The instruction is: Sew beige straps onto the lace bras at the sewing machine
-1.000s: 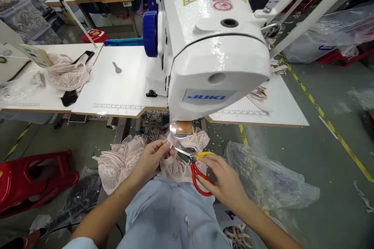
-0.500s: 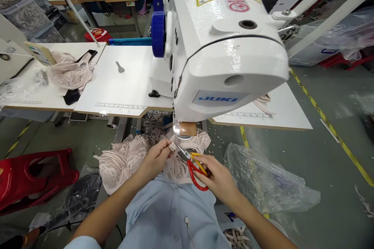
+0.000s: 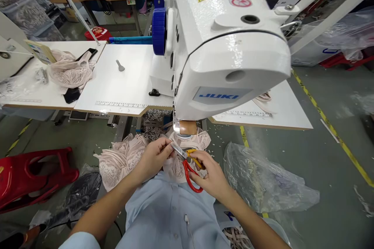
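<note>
My left hand point(image 3: 154, 156) pinches a strap end of a pale pink lace garment point(image 3: 178, 163) that lies on my lap, just below the head of a white JUKI sewing machine point(image 3: 222, 46). My right hand point(image 3: 210, 174) grips scissors point(image 3: 188, 163) with one red and one yellow handle. Their blades point left and meet the fabric at my left fingertips. More pink lace pieces point(image 3: 118, 159) are heaped to the left of my left hand.
White sewing tables point(image 3: 122, 85) stretch left and right of the machine, with a lace bundle point(image 3: 70, 72) at far left. A red plastic stool point(image 3: 32, 175) stands on the floor at left, a clear plastic bag point(image 3: 269, 183) at right.
The scissor handles have closed together and the blades have slid left to my left fingertips. My right hand has moved a little left and nearer the left hand.
</note>
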Tool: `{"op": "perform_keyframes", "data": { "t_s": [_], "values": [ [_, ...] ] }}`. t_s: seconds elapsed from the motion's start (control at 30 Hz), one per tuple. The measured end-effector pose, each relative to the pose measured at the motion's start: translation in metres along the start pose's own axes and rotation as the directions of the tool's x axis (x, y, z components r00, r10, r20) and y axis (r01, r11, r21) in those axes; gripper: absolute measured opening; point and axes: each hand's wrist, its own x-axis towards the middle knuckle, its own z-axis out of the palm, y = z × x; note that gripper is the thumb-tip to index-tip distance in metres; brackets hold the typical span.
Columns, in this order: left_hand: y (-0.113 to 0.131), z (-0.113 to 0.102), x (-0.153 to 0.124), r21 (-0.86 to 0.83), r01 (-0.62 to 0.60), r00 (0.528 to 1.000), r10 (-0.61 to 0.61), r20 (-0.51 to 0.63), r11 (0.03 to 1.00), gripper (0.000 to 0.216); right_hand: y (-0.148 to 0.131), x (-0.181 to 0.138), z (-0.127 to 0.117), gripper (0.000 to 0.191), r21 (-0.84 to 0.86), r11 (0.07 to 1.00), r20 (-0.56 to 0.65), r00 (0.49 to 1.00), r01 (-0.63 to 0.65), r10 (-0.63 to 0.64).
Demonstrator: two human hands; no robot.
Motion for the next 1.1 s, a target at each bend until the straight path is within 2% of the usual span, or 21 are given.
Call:
{"op": "perform_keyframes", "data": {
  "t_s": [0.2, 0.37, 0.47, 0.53, 0.6, 0.67, 0.77, 0.83, 0.93, 1.0, 1.07, 1.1],
  "values": [
    [-0.002, -0.004, 0.0, 0.04, -0.001, 1.0, 0.001, -0.005, 0.999, 0.025, 0.0, 0.004, -0.007, 0.038, 0.042, 0.999, 0.061, 0.998, -0.007, 0.004],
    [-0.002, -0.004, 0.001, -0.005, -0.009, 1.0, 0.009, -0.029, 1.0, 0.027, 0.007, -0.003, -0.006, 0.03, 0.066, 0.998, 0.0, 1.0, 0.006, -0.006],
    [-0.003, -0.006, 0.001, -0.038, -0.031, 0.998, 0.029, -0.064, 0.999, 0.025, 0.019, -0.014, -0.01, 0.029, 0.073, 0.995, -0.035, 0.996, -0.073, 0.076],
    [-0.006, -0.008, 0.0, 0.076, -0.082, 0.989, 0.09, -0.114, 0.994, 0.024, 0.029, -0.022, -0.022, 0.029, 0.03, 0.992, -0.018, 0.992, -0.126, 0.126],
    [-0.009, -0.011, 0.0, 0.272, -0.122, 0.972, 0.17, -0.162, 0.955, 0.022, 0.041, -0.021, -0.041, 0.03, -0.072, 0.984, -0.014, 0.986, -0.166, 0.165],
    [-0.011, -0.015, 0.002, 0.428, -0.136, 0.959, 0.228, -0.17, 0.893, 0.021, 0.057, -0.007, -0.066, 0.036, -0.198, 0.952, -0.076, 0.972, -0.235, 0.224],
    [-0.009, -0.021, 0.008, 0.49, -0.157, 0.972, 0.223, -0.078, 0.858, 0.023, 0.083, 0.042, -0.107, 0.044, -0.354, 0.869, -0.271, 0.927, -0.345, 0.258],
    [-0.005, -0.027, 0.013, 0.461, -0.151, 0.986, 0.165, 0.01, 0.875, 0.024, 0.096, 0.08, -0.132, 0.04, -0.404, 0.849, -0.356, 0.914, -0.34, 0.197],
    [-0.002, -0.041, 0.02, 0.41, -0.147, 0.986, 0.101, 0.132, 0.9, 0.027, 0.098, 0.115, -0.156, 0.03, -0.391, 0.887, -0.353, 0.93, -0.247, 0.103],
    [-0.007, -0.049, 0.024, 0.456, -0.18, 0.979, 0.114, 0.169, 0.871, 0.024, 0.085, 0.115, -0.149, 0.028, -0.373, 0.902, -0.416, 0.908, -0.219, 0.049],
    [-0.016, -0.052, 0.029, 0.649, -0.233, 0.972, 0.197, 0.129, 0.725, 0.026, 0.067, 0.101, -0.121, 0.024, -0.333, 0.927, -0.422, 0.907, -0.173, 0.017],
    [-0.021, -0.049, 0.031, 0.721, -0.288, 0.946, 0.304, 0.112, 0.631, 0.027, 0.057, 0.09, -0.101, 0.022, -0.176, 0.98, -0.341, 0.94, -0.092, 0.027]
  ]
}}
